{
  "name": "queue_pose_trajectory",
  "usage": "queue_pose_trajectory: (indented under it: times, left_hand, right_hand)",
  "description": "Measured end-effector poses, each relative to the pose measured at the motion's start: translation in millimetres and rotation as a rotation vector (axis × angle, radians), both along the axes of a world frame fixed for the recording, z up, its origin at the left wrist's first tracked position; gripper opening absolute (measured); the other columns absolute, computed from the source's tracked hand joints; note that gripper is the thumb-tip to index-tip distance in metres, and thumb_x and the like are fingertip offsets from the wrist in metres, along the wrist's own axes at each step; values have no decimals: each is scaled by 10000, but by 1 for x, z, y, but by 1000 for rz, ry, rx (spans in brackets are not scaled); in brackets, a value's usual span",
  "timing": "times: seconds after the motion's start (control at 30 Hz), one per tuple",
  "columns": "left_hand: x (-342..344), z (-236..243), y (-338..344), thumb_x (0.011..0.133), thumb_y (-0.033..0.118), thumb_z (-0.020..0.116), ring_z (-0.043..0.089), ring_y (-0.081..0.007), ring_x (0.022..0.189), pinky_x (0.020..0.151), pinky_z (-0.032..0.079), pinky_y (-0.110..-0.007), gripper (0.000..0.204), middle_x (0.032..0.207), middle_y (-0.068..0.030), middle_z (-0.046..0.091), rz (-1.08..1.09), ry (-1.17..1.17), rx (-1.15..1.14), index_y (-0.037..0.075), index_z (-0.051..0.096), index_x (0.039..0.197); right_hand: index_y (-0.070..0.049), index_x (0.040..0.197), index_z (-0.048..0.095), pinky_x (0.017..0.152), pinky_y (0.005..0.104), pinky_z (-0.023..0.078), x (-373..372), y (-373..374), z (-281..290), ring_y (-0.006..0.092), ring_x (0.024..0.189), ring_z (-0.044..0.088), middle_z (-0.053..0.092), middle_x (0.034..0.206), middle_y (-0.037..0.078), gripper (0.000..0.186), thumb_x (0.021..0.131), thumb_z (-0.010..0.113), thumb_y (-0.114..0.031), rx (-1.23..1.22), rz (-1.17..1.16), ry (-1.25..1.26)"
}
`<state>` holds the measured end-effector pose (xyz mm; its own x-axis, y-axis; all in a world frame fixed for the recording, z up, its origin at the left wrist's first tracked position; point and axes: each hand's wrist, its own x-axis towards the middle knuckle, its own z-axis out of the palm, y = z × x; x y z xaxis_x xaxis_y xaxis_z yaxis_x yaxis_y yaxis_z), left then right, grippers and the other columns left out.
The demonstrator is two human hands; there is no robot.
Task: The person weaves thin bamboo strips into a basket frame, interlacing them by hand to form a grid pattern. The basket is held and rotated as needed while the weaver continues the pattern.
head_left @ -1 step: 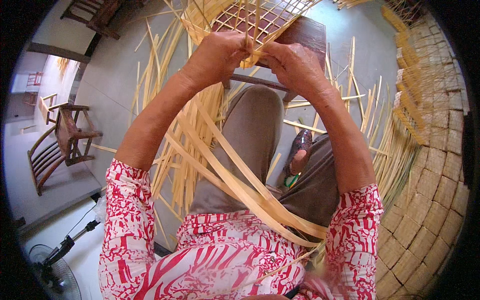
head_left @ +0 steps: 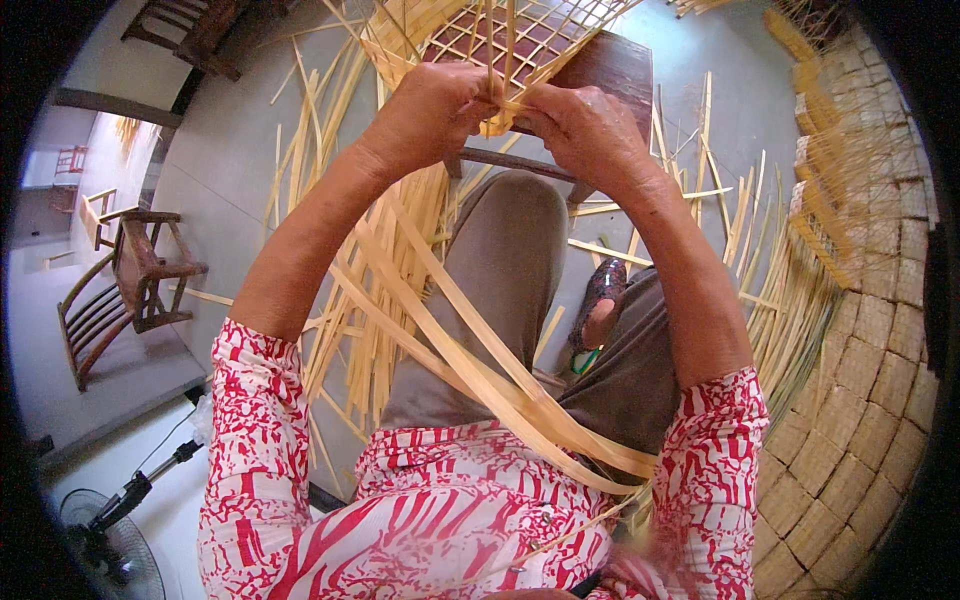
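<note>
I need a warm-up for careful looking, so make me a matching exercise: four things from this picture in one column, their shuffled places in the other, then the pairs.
Things
1. Fan
2. Woven lattice
3. Slatted-back chair
4. Broad pale strips

Places
A. Draped across the trousers
B. Near the left rim, about mid-height
C. Toward the lower left corner
D. Pinched at its near edge by the left hand and right hand

Pairs: 1-C, 2-D, 3-B, 4-A
</note>
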<state>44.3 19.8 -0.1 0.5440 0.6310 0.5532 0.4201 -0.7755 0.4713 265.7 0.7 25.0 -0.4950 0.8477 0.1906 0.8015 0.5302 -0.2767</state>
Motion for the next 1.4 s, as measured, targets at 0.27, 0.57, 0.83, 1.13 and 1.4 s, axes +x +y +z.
queue_pose_trajectory:
  times: [0.27,0.57,0.83,1.13,1.4]
  left_hand:
    - [-6,8,-12,831,83,714,695,-314,765,692,556,-385,149,822,-141,691,15,61,-85,50,704,976]
    - [-19,-1,-37,842,95,718,699,-285,745,668,556,-367,134,803,-115,691,-98,46,-138,59,700,969]
    - [-33,21,-50,891,128,723,702,-205,746,658,549,-314,98,896,-65,737,-168,177,86,31,729,904]
    - [-45,25,-67,830,75,797,689,-205,859,753,558,-351,280,1069,-71,661,-120,-17,-339,49,671,1079]
    - [-54,30,-58,814,60,816,651,-163,977,824,546,-309,363,1082,-45,625,-227,123,-184,59,609,1112]
  right_hand:
    - [-121,917,710,654,488,575,2,-8,3,365,736,722,710,772,164,300,923,621,-408,127,-53,-86]
    - [-133,840,685,617,465,535,3,-12,-10,351,721,688,681,747,119,415,901,624,-539,271,136,-9]
    - [-128,869,716,644,431,548,-8,0,10,313,749,697,693,766,98,299,899,668,-422,300,468,-41]
    - [-51,743,661,602,443,512,-27,-13,47,364,652,665,653,696,176,230,865,668,-246,121,561,-26]
    - [-66,763,702,622,457,520,-28,-4,20,382,680,668,658,700,183,363,906,659,-397,135,516,33]
